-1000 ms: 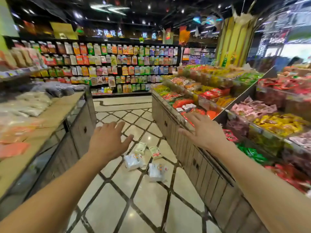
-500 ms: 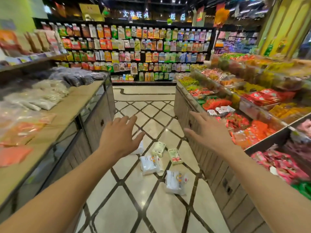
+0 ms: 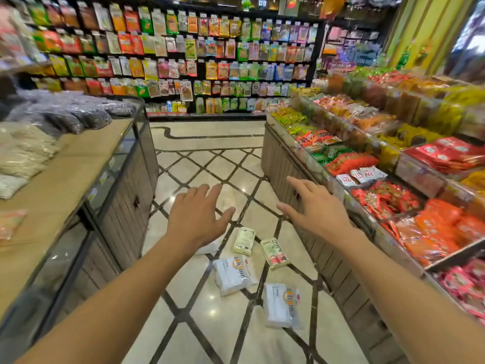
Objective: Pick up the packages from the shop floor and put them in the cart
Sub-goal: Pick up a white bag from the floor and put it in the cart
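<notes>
Several packages lie on the tiled aisle floor ahead of me: a pale green pack (image 3: 244,241), a second green pack with red print (image 3: 274,253), a white bag with an orange logo (image 3: 234,274), another white bag (image 3: 282,305), and a white one (image 3: 208,248) mostly hidden behind my left hand. My left hand (image 3: 195,218) hovers above the packs, fingers spread, holding nothing. My right hand (image 3: 313,207) is stretched out to the right of them, also spread and empty. No cart is in view.
A wooden counter (image 3: 68,179) with glass front and bagged goods runs along the left. A stepped snack display (image 3: 367,164) lines the right. A wall of hanging snack packs (image 3: 183,61) closes the aisle's far end.
I have moved forward along the aisle; the packages are now closer and lower in view. Both hands stay outstretched and empty.
</notes>
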Motion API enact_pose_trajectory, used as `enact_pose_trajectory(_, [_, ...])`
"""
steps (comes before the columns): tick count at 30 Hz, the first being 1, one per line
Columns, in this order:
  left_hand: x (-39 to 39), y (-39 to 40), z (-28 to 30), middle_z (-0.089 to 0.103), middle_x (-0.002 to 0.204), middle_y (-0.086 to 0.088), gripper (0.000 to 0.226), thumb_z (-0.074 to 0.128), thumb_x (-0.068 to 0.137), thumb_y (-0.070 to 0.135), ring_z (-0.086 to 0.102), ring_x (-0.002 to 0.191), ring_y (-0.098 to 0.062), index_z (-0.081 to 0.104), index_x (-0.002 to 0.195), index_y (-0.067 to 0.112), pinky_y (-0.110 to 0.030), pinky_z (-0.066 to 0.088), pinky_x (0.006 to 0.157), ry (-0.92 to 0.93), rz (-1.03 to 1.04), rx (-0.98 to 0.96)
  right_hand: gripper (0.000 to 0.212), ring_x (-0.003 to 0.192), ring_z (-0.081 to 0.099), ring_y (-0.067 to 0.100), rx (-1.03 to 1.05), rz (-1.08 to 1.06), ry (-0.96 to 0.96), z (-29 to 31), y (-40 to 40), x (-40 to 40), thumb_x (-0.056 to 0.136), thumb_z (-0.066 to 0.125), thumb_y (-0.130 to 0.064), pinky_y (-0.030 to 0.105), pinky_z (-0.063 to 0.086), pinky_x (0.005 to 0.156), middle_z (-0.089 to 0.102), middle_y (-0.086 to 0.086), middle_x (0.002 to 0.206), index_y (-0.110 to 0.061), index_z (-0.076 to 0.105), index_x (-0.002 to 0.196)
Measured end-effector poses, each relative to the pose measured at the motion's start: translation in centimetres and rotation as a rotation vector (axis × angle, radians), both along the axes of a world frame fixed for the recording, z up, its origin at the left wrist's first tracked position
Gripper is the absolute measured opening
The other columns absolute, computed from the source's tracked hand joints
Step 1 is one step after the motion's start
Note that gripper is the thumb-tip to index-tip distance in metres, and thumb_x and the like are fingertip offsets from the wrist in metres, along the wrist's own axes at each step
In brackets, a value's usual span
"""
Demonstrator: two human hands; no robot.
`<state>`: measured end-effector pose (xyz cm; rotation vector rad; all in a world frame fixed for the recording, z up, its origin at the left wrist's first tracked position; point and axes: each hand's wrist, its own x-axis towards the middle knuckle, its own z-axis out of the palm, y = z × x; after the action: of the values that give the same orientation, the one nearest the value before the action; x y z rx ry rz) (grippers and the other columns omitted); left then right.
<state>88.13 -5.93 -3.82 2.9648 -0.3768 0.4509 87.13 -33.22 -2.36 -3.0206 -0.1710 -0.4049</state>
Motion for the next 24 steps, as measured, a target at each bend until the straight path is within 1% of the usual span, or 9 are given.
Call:
enact_pose_trajectory(2, [3.6, 0.7, -0.5, 0.062, 0.142, -0.008, 0.079, 0.031, 0.091, 0.067, 0.057, 0.129, -0.033, 0.049, 0.152, 0.019, -0.047, 0.044, 0.103, 0.020, -0.011, 0.000, 0.081, 0.137, 0.047, 0.027, 0.013, -0.002, 0.013, -0.4, 1.1, 3.1, 0.092, 0.035, -0.077, 0.044, 0.053, 0.094, 0.045, -0.002, 0.156, -0.031, 0.029, 0.159])
enact_pose_trajectory(6, [9.9, 1.7, -2.1, 0.064, 0.138, -0.009, 0.078, 0.035, 0.092, 0.065, 0.058, 0.126, -0.032, 0.050, 0.151, 0.018, -0.046, 0.043, 0.101, 0.053, -0.035, 0.006, 0.078, 0.139, 0.045, 0.027, 0.048, -0.013, 0.055, -2.2, 2.6, 8.8, 0.094, 0.038, -0.075, 0.046, 0.051, 0.098, 0.043, -0.002, 0.157, -0.033, 0.027, 0.159])
enact_pose_trajectory(9, [14.9, 1.9, -3.7, 0.064, 0.137, -0.009, 0.081, 0.029, 0.091, 0.067, 0.058, 0.126, -0.033, 0.049, 0.152, 0.018, -0.046, 0.044, 0.100, 0.103, -0.041, 0.030, 0.075, 0.138, 0.045, 0.027, 0.071, -0.018, 0.099, -4.5, 3.2, 13.3, 0.095, 0.040, -0.073, 0.046, 0.051, 0.098, 0.044, -0.002, 0.156, -0.033, 0.028, 0.158])
enact_pose_trajectory(11, [17.6, 1.9, -4.9, 0.066, 0.134, -0.009, 0.086, 0.022, 0.088, 0.070, 0.061, 0.122, -0.033, 0.050, 0.151, 0.017, -0.046, 0.046, 0.098, 0.115, -0.053, 0.027, 0.079, 0.138, 0.046, 0.027, 0.045, -0.009, 0.134, -6.4, 3.5, 15.9, 0.094, 0.035, -0.077, 0.045, 0.051, 0.097, 0.045, -0.001, 0.156, -0.032, 0.029, 0.158])
enact_pose_trajectory(13, [21.4, 1.8, -6.7, 0.067, 0.133, -0.010, 0.087, 0.020, 0.088, 0.069, 0.063, 0.119, -0.034, 0.050, 0.151, 0.016, -0.046, 0.048, 0.096, 0.148, -0.066, 0.032, 0.087, 0.137, 0.047, 0.028, 0.006, 0.000, 0.173, -8.8, 3.6, 19.7, 0.088, 0.023, -0.083, 0.045, 0.051, 0.097, 0.046, 0.001, 0.155, -0.031, 0.029, 0.158])
enact_pose_trajectory(15, [25.3, 1.5, -8.7, 0.068, 0.133, -0.013, 0.084, 0.024, 0.090, 0.067, 0.064, 0.117, -0.035, 0.053, 0.149, 0.015, -0.047, 0.049, 0.094, 0.184, -0.083, 0.051, 0.093, 0.134, 0.050, 0.029, -0.001, 0.000, 0.204, -11.5, 3.7, 23.6, 0.083, 0.014, -0.084, 0.045, 0.052, 0.094, 0.048, 0.003, 0.153, -0.030, 0.031, 0.158])
enact_pose_trajectory(19, [33.2, 0.9, -13.6, 0.071, 0.126, -0.013, 0.078, 0.031, 0.092, 0.065, 0.066, 0.110, -0.038, 0.059, 0.144, 0.014, -0.046, 0.051, 0.087, 0.268, -0.083, 0.095, 0.095, 0.133, 0.051, 0.031, 0.069, -0.038, 0.295, -17.3, 3.7, 31.4, 0.082, 0.014, -0.085, 0.045, 0.052, 0.095, 0.050, 0.004, 0.151, -0.030, 0.032, 0.157])
enact_pose_trajectory(22, [38.3, 0.7, -17.1, 0.069, 0.130, -0.016, 0.084, 0.026, 0.090, 0.067, 0.064, 0.115, -0.040, 0.057, 0.145, 0.012, -0.049, 0.050, 0.091, 0.381, -0.064, 0.103, 0.092, 0.136, 0.048, 0.029, 0.121, -0.092, 0.412, -21.6, 3.6, 35.8, 0.083, 0.021, -0.086, 0.044, 0.047, 0.099, 0.049, 0.002, 0.151, -0.033, 0.033, 0.156])
enact_pose_trajectory(24, [41.1, 0.4, -19.9, 0.069, 0.128, -0.016, 0.084, 0.026, 0.089, 0.067, 0.064, 0.115, -0.042, 0.058, 0.144, 0.012, -0.050, 0.050, 0.091, 0.429, -0.055, 0.118, 0.094, 0.138, 0.046, 0.027, 0.132, -0.123, 0.470, -24.6, 3.3, 38.2, 0.080, 0.018, -0.088, 0.044, 0.044, 0.102, 0.047, 0.001, 0.153, -0.034, 0.033, 0.156])
